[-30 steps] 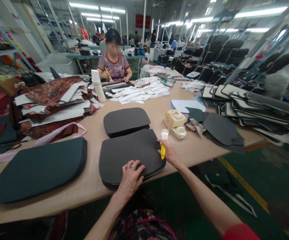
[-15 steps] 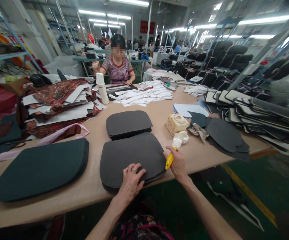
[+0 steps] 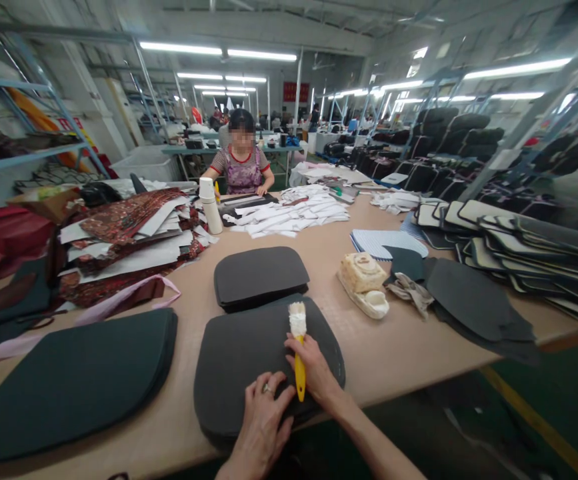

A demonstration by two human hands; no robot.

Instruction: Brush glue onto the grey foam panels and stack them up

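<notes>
My right hand (image 3: 313,369) is closed round the yellow handle of a paintbrush (image 3: 299,353), whose bristles are coated in something white. The brush is over a stack of dark grey rounded panels (image 3: 249,347) at the table's front edge. On the near part of that stack rests my left hand (image 3: 265,413), fingers spread, a ring on one of them. Just behind lies a second stack of grey panels (image 3: 261,273). A glue-smeared block-shaped container (image 3: 363,272), with a white lump at its front, stands to the right.
Dark green panels (image 3: 79,373) are stacked at left, near piled patterned fabric (image 3: 123,230). A white bottle (image 3: 211,210) and white strips (image 3: 293,213) lie towards a seated person (image 3: 243,170) opposite. Loose grey pieces (image 3: 473,300) and padded panels (image 3: 533,247) occupy the right side.
My right hand has carried the brush left from beside the white-smeared container to over the front stack. My left hand stays on the panels. The view has tilted up slightly.
</notes>
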